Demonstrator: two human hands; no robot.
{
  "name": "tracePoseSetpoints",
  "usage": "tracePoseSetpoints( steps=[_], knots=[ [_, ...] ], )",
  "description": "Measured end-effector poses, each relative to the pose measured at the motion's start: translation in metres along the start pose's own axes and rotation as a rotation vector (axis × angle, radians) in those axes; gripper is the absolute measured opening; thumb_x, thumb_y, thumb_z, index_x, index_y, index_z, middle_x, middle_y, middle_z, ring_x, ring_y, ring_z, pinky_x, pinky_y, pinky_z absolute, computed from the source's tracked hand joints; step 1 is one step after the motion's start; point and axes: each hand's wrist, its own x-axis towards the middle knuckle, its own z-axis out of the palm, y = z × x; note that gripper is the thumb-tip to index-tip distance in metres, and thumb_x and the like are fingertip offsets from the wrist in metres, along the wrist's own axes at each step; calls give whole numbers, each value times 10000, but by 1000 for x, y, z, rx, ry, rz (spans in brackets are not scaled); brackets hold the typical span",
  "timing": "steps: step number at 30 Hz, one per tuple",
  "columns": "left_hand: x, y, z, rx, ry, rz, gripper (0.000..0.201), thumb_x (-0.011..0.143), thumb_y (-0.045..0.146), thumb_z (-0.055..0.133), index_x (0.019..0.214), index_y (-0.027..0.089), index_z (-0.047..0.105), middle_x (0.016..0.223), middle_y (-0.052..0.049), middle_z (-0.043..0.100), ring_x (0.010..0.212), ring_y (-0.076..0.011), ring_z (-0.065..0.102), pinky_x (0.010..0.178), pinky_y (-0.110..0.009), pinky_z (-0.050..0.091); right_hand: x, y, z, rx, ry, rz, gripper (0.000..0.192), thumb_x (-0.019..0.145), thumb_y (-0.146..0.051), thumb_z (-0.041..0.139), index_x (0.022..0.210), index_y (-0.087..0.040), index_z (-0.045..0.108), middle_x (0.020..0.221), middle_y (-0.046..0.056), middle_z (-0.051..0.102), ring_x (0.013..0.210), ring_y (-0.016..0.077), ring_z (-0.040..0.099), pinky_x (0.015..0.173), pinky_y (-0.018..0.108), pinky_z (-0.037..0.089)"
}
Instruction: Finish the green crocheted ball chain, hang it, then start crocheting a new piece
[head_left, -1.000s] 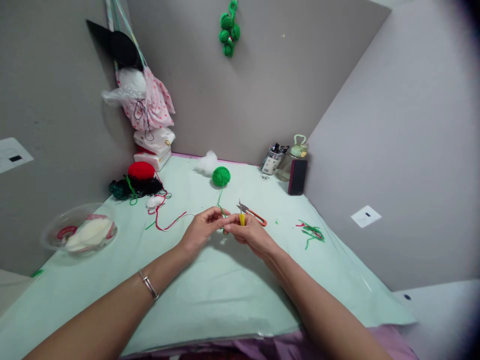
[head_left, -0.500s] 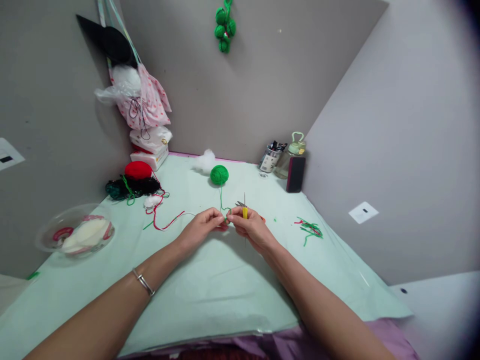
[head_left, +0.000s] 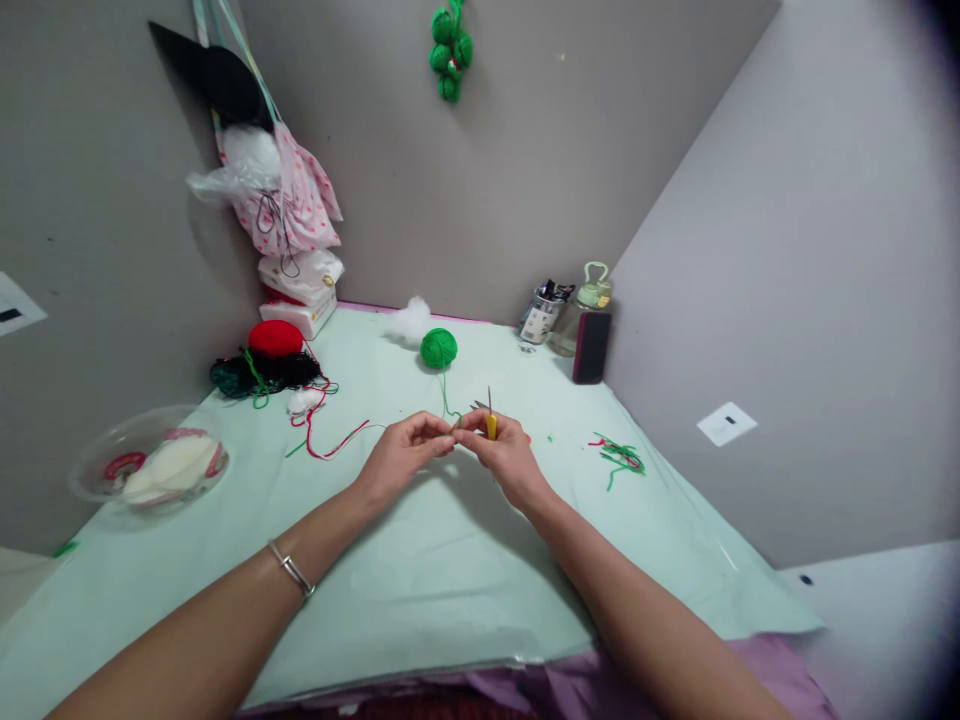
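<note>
Compared with a second ago, the yellow-handled crochet hook in the right hand now stands nearly upright, its metal tip pointing toward the top of the frame, where it earlier sat lower and less raised. Both hands sit slightly higher at frame centre, and the right hand now covers most of the orange-handled snips. The left hand pinches the green strand closer to the hook.

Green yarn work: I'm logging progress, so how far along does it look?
Early. Nothing finished shows between the hands. In hand: the right hand holds a yellow-handled hook upright, and the left hand pinches the green strand beside it. Left: the green yarn ball is almost whole, so most of it is unworked. Yarn scraps lie to the right.
</note>
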Motion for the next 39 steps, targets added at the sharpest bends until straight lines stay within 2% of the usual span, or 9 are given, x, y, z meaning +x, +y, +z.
tracePoseSetpoints(
  steps=[4, 7, 12, 17, 19, 22, 28, 33, 39],
  knots=[
    [-2, 5, 1, 24, 42, 12, 176, 716, 345, 818, 734, 194, 729, 733, -27, 716, 768, -207, 644, 789, -340, 469, -2, 1, 1, -55, 19, -33, 217, 695, -375, 821, 734, -206, 692, 647, -30, 542, 613, 124, 407, 551, 272, 260],
    [-2, 7, 1, 19, 41, 5, 175, 704, 339, 826, 710, 195, 725, 718, -17, 707, 755, -201, 639, 782, -332, 465, -2, -1, 1, -67, 9, -25, 223, 710, -385, 806, 755, -204, 685, 622, -41, 501, 584, 117, 381, 543, 276, 254],
    [0, 5, -2, -66, 14, -44, 223, 732, 386, 816, 770, 187, 722, 784, -26, 723, 825, -212, 685, 878, -362, 496, -2, -10, -3, 111, -72, 58, 253, 774, -417, 743, 894, -200, 690, 648, -53, 483, 539, 91, 309, 525, 275, 216],
    [1, 2, -4, -162, -7, -75, 269, 742, 416, 825, 800, 178, 715, 829, -38, 724, 867, -214, 700, 968, -411, 507, 1, -15, -16, 168, -83, 14, 330, 882, -475, 643, 803, -170, 743, 745, 13, 554, 666, 123, 438, 601, 275, 334],
    [1, 2, -4, -185, -10, -82, 273, 737, 410, 837, 808, 176, 717, 836, -39, 726, 868, -212, 703, 978, -416, 507, 2, -15, -19, 130, -40, -17, 345, 898, -506, 640, 869, -186, 767, 809, 17, 585, 633, 106, 401, 561, 262, 309],
    [2, 1, -4, -211, -10, -89, 276, 722, 401, 854, 801, 175, 716, 822, -35, 725, 855, -208, 704, 978, -418, 508, 3, -14, -21, 207, -38, -14, 405, 884, -591, 650, 949, -207, 760, 772, 2, 600, 516, 74, 304, 472, 250, 223],
    [2, 1, -4, -245, -14, -90, 297, 714, 400, 865, 791, 164, 701, 802, -35, 716, 848, -203, 699, 948, -397, 519, 1, -14, -17, 354, -32, -76, 401, 840, -579, 729, 848, -178, 721, 821, 55, 713, 619, 120, 610, 557, 247, 466],
    [2, 3, -4, -257, -14, -89, 318, 698, 397, 875, 796, 153, 697, 812, -30, 708, 852, -198, 699, 932, -378, 522, 0, -14, -15, 366, 11, -127, 284, 799, -442, 813, 817, -181, 703, 795, 25, 724, 627, 110, 629, 601, 243, 522],
    [1, 3, -4, -267, -9, -95, 311, 700, 387, 875, 799, 149, 700, 815, -29, 708, 843, -193, 700, 945, -383, 520, -2, -12, -12, 293, 81, -242, 205, 858, -391, 768, 842, -192, 722, 834, 26, 746, 675, 125, 674, 639, 262, 562]
  ],
)
